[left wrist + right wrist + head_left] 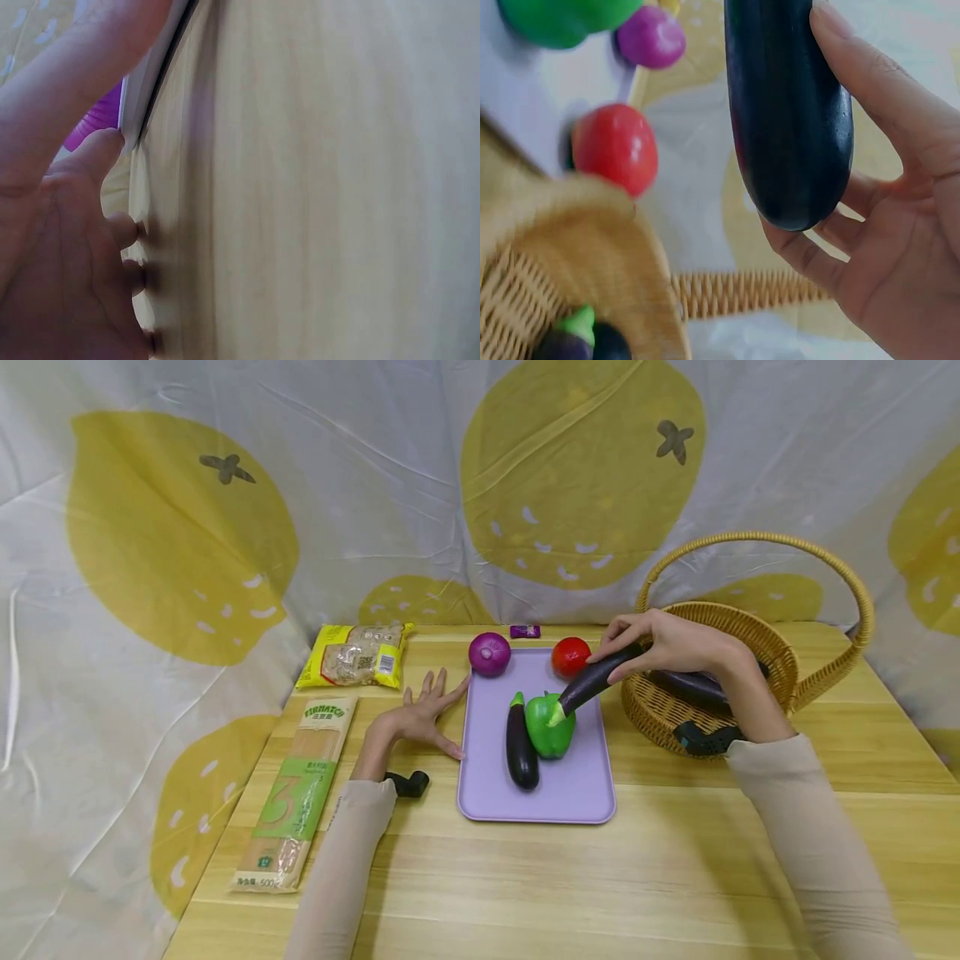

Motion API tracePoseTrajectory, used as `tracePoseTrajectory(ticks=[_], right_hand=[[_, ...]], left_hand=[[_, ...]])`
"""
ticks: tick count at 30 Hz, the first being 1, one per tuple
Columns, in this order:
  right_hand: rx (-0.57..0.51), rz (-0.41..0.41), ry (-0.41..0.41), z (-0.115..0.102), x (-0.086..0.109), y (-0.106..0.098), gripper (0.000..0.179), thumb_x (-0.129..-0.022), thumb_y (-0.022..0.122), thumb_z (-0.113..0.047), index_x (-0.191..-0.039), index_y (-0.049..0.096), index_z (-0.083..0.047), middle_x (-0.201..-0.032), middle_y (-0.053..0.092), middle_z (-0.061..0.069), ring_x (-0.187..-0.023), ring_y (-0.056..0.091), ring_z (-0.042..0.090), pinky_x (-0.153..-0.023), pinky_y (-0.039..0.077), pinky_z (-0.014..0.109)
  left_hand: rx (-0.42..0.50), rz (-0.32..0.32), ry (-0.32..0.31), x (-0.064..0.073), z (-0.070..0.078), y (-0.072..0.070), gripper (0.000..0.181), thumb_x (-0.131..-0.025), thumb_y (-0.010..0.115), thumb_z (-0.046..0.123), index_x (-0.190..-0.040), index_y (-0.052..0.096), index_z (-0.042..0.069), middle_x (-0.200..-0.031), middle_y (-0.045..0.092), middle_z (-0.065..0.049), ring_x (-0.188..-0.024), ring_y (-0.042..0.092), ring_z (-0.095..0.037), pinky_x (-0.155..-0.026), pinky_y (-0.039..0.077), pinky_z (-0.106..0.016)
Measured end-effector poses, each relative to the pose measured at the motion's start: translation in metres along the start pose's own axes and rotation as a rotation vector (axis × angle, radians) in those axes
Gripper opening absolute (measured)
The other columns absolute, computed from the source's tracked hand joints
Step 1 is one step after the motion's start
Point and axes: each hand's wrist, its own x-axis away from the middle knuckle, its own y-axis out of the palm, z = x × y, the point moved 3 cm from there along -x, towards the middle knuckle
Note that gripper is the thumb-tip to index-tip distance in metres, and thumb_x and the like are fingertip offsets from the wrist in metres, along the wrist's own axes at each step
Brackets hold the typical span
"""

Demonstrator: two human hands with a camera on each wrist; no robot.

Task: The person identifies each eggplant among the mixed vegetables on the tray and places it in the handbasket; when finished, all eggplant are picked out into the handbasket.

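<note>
My right hand (671, 643) pinches a dark eggplant (596, 681) between thumb and fingers, held in the air with its green stem end over the tray's right side. In the right wrist view the held eggplant (789, 112) shows its rounded end. On the lilac tray (487, 785) lie another eggplant (521, 747) and a green bell pepper (550, 731), side by side. A purple onion (489, 654) and a red tomato (571, 657) sit at the tray's far corners. With fingers spread, my left hand (420, 717) touches the tray's left edge; its palm (67, 255) shows in the left wrist view.
A wicker basket (645, 714) with a tall handle stands on the right, with more eggplant (693, 692) inside. At left lie a noodle packet (296, 793) and a yellow food bag (356, 656). A small purple packet (525, 632) rests behind the tray, near the curtain (405, 468).
</note>
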Motion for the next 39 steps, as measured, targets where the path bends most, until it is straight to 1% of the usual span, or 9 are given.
tracePoseTrajectory(ticks=[7,16,24,25,27,30,33,35,39], right_hand=[[0.043,0.096,0.036,0.02,0.028,-0.019,0.033,-0.089,0.082,-0.02,-0.12,0.079,-0.03,-0.115,0.069,-0.004,-0.101,0.059,0.012,-0.084,0.046,0.024],[0.111,0.198,0.202,0.046,0.063,-0.041,0.029,-0.094,0.078,-0.025,-0.123,0.078,-0.028,-0.121,0.073,0.002,-0.099,0.06,0.007,-0.074,0.045,0.021],[0.074,0.182,0.358,0.066,0.085,-0.049,0.038,-0.098,0.073,-0.03,-0.134,0.072,-0.017,-0.138,0.065,0.022,-0.055,0.025,0.003,-0.05,0.032,0.027],[0.076,0.179,0.371,0.068,0.087,-0.05,0.039,-0.098,0.073,-0.029,-0.134,0.072,-0.015,-0.137,0.066,0.023,-0.055,0.024,0.002,-0.05,0.032,0.027],[0.082,0.172,0.415,0.073,0.09,-0.051,0.041,-0.097,0.074,-0.029,-0.133,0.071,-0.011,-0.108,0.076,0.022,-0.054,0.024,0.002,-0.05,0.031,0.026],[0.051,0.18,0.507,0.08,0.092,-0.052,0.046,-0.095,0.077,-0.03,-0.133,0.07,-0.005,-0.065,0.063,0.006,-0.052,0.025,0.003,-0.049,0.029,0.025],[0.006,0.197,0.595,0.086,0.094,-0.05,0.053,-0.092,0.079,-0.036,-0.133,0.069,-0.003,-0.068,0.062,0.002,-0.05,0.018,0.008,-0.046,0.025,0.026],[0.007,0.2,0.611,0.088,0.094,-0.049,0.055,-0.092,0.078,-0.041,-0.131,0.07,-0.003,-0.094,0.073,0.013,-0.055,0.026,0.009,-0.051,0.028,0.028],[0.005,0.183,0.626,0.09,0.089,-0.045,0.054,-0.092,0.077,-0.043,-0.129,0.072,-0.004,-0.087,0.068,0.016,-0.06,0.029,0.01,-0.056,0.029,0.031]], left_hand=[[0.007,-0.003,-0.003,0.001,0.001,0.0,0.133,-0.077,0.088,0.052,-0.167,-0.007,0.03,-0.168,-0.032,-0.02,-0.154,-0.035,-0.041,-0.119,-0.023,-0.071],[0.013,-0.005,-0.002,0.002,0.001,0.0,0.133,-0.076,0.088,0.053,-0.167,-0.006,0.03,-0.168,-0.032,-0.02,-0.154,-0.035,-0.041,-0.119,-0.024,-0.071],[0.014,0.0,0.006,0.002,0.001,0.0,0.134,-0.076,0.089,0.052,-0.167,-0.007,0.03,-0.167,-0.032,-0.02,-0.154,-0.035,-0.041,-0.118,-0.024,-0.071],[0.013,0.0,0.007,0.002,0.001,0.0,0.134,-0.076,0.089,0.053,-0.167,-0.007,0.03,-0.167,-0.032,-0.02,-0.154,-0.035,-0.041,-0.118,-0.024,-0.072],[0.013,0.0,0.009,0.002,0.001,0.0,0.134,-0.076,0.089,0.053,-0.167,-0.007,0.03,-0.167,-0.032,-0.02,-0.154,-0.035,-0.041,-0.118,-0.024,-0.072],[0.012,0.002,0.01,0.003,0.002,-0.001,0.134,-0.076,0.089,0.053,-0.167,-0.007,0.03,-0.167,-0.032,-0.021,-0.154,-0.035,-0.042,-0.119,-0.024,-0.072],[0.007,0.003,0.008,0.003,0.002,-0.001,0.134,-0.076,0.089,0.052,-0.167,-0.007,0.03,-0.167,-0.032,-0.02,-0.154,-0.035,-0.041,-0.119,-0.024,-0.071],[0.005,0.002,0.006,0.003,0.002,-0.002,0.134,-0.076,0.089,0.052,-0.167,-0.007,0.031,-0.167,-0.032,-0.02,-0.154,-0.035,-0.041,-0.119,-0.024,-0.071],[0.007,0.0,0.005,0.003,0.002,-0.002,0.134,-0.076,0.089,0.052,-0.167,-0.007,0.031,-0.168,-0.032,-0.02,-0.154,-0.035,-0.041,-0.119,-0.024,-0.071]])
